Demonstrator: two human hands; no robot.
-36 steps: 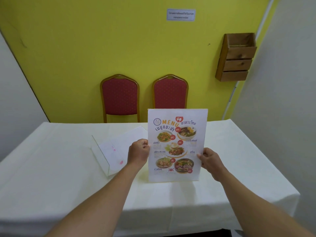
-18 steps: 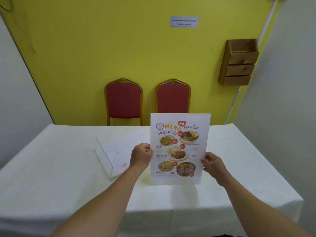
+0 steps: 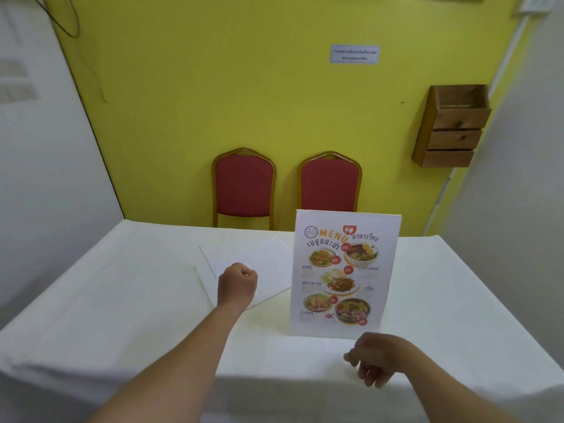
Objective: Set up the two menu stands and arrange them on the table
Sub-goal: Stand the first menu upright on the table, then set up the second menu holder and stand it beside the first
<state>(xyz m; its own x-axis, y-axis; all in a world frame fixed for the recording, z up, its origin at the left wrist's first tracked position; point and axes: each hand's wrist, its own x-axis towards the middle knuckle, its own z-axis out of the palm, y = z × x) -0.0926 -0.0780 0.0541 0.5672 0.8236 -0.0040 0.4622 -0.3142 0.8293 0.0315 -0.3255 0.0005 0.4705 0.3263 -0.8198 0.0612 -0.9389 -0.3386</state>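
Note:
A menu stand [image 3: 345,273] with a colourful food menu stands upright on the white table [image 3: 122,285], right of centre, with no hand on it. A second, clear stand [image 3: 265,261] holding a sheet that shows its white back lies flat to its left. My left hand [image 3: 237,283] hovers over that flat stand, fingers curled into a fist, holding nothing. My right hand [image 3: 374,358] hangs low in front of the upright menu, near the table's front edge, fingers loosely apart and empty.
Two red chairs [image 3: 244,186] [image 3: 329,184] stand behind the table against the yellow wall. A wooden wall rack [image 3: 451,126] hangs at the right. White walls close in on both sides.
Both hands have let go of the upright menu stand, which now stands alone. My left hand moved left over the flat stand; my right hand dropped toward the front edge.

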